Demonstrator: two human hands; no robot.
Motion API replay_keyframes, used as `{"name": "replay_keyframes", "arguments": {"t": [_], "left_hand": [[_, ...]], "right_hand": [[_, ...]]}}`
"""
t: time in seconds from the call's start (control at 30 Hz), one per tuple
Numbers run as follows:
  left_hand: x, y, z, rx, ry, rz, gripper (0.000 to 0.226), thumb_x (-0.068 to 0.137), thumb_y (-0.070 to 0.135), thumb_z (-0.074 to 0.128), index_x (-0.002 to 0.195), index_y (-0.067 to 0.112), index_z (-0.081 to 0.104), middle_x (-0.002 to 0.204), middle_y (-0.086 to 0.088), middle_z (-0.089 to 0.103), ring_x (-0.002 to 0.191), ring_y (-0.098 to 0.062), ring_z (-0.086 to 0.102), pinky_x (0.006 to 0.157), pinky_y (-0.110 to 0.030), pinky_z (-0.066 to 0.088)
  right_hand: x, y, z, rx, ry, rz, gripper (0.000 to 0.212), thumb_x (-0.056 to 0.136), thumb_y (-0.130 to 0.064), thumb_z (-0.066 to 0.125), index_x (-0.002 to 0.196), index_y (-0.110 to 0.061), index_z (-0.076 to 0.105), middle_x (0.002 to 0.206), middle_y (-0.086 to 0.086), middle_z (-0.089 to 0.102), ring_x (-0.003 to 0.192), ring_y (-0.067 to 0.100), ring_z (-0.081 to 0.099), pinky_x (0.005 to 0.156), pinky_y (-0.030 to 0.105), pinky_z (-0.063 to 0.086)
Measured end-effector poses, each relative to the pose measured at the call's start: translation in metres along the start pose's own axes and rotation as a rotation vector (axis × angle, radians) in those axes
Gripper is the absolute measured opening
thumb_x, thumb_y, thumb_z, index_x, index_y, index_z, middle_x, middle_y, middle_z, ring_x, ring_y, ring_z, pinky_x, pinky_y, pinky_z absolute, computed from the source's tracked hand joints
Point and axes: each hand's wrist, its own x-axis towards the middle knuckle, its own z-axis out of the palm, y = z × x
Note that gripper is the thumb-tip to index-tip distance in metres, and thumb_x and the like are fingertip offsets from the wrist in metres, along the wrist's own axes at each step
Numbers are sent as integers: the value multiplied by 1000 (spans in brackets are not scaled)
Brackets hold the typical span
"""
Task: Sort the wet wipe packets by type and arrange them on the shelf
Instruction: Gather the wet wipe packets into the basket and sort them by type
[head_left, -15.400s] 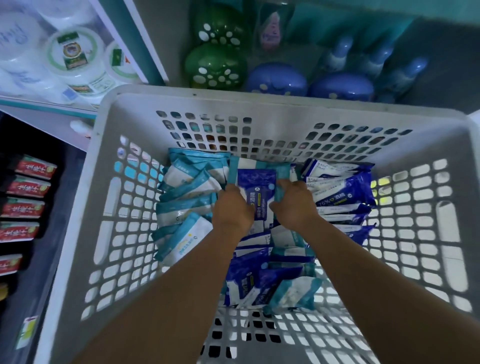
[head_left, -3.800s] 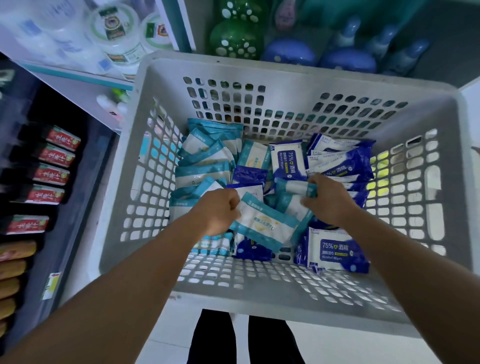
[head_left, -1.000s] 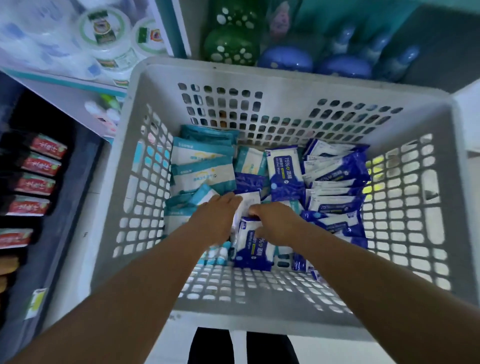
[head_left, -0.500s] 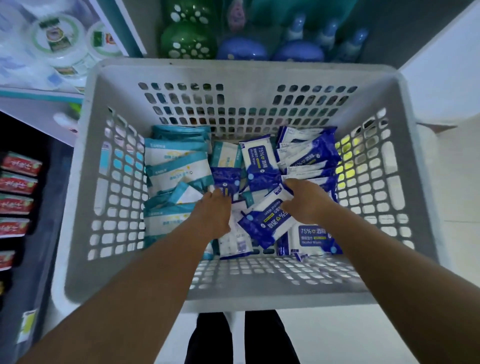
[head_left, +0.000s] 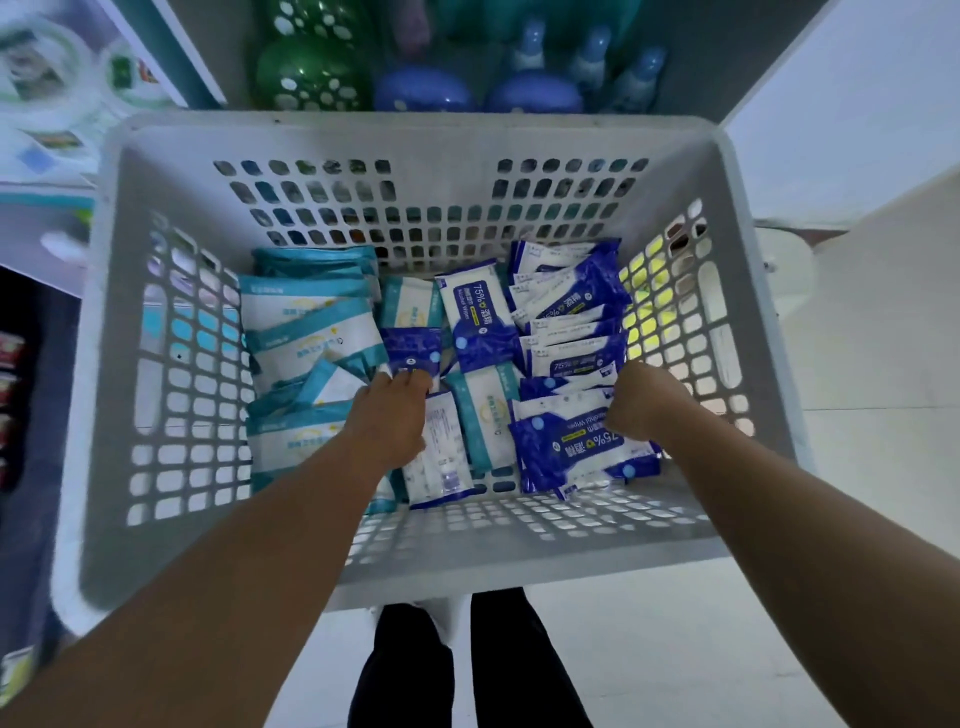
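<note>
A grey perforated basket (head_left: 426, 135) holds the wet wipe packets. Teal-and-white packets (head_left: 306, 332) are stacked along its left side. Dark blue 75% alcohol wipe packets (head_left: 566, 306) are piled on its right side, and both kinds lie mixed in the middle. My left hand (head_left: 387, 421) reaches into the middle, fingertips curled on the near edge of a small dark blue packet (head_left: 410, 345). My right hand (head_left: 644, 400) is curled on the far right corner of a large blue alcohol wipe packet (head_left: 571, 447), which lies flat at the front right.
Behind the basket, a shelf (head_left: 727, 62) holds green spotted containers (head_left: 306, 73), blue ones (head_left: 423, 93) and spray bottles (head_left: 587, 57). Round white tubs (head_left: 47, 67) sit at the upper left. A white floor (head_left: 701, 649) and dark trouser legs (head_left: 405, 670) show below the basket.
My right hand carried the blue alcohol wipe packet to the right front and laid it flat. My left hand moved up onto the small dark blue packet in the middle.
</note>
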Motion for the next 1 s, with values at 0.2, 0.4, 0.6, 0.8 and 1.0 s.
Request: {"name": "replay_keyframes", "arguments": {"t": [0.2, 0.4, 0.6, 0.8, 1.0], "left_hand": [[-1, 2, -5, -173, 63, 58, 24, 90, 18, 59, 114, 18, 61, 115, -11, 59, 105, -28, 57, 87, -38, 46], [-6, 4, -22, -294, 151, 97, 12, 93, 25, 57, 101, 16, 60, 99, -4, 64, 89, -23, 58, 70, -29, 40], [-14, 11, -47, -683, 317, 64, 15, 92, 19, 60, 105, 11, 61, 93, 2, 59, 84, -14, 53, 72, -24, 37], [-9, 35, -54, -981, 335, 30, 3, 92, 17, 59, 93, 18, 56, 82, 5, 62, 69, -7, 55, 61, -18, 42], [8, 71, -42, -946, 249, -63, 13, 93, 19, 58, 104, 12, 54, 85, 0, 58, 78, -18, 56, 60, -24, 41]], "right_hand": [[0, 7, 12, -100, 39, -49, 11, 85, -11, 62, 90, -9, 52, 82, 5, 50, 78, 21, 52, 63, 28, 42], [1, 12, 13, -123, 29, -18, 18, 85, -11, 66, 101, -6, 58, 85, 5, 53, 81, 22, 56, 66, 30, 49], [-2, 2, 8, 7, 104, -95, 53, 85, -19, 67, 132, -8, 44, 127, 12, 55, 110, 28, 56, 83, 34, 48], [-1, -18, 1, 300, 393, -454, 55, 90, -26, 61, 142, -22, 41, 141, 5, 48, 127, 25, 43, 104, 35, 34], [21, -9, -13, 94, 460, -384, 31, 91, -20, 56, 121, -23, 62, 117, 6, 61, 108, 27, 52, 93, 33, 34]]}}
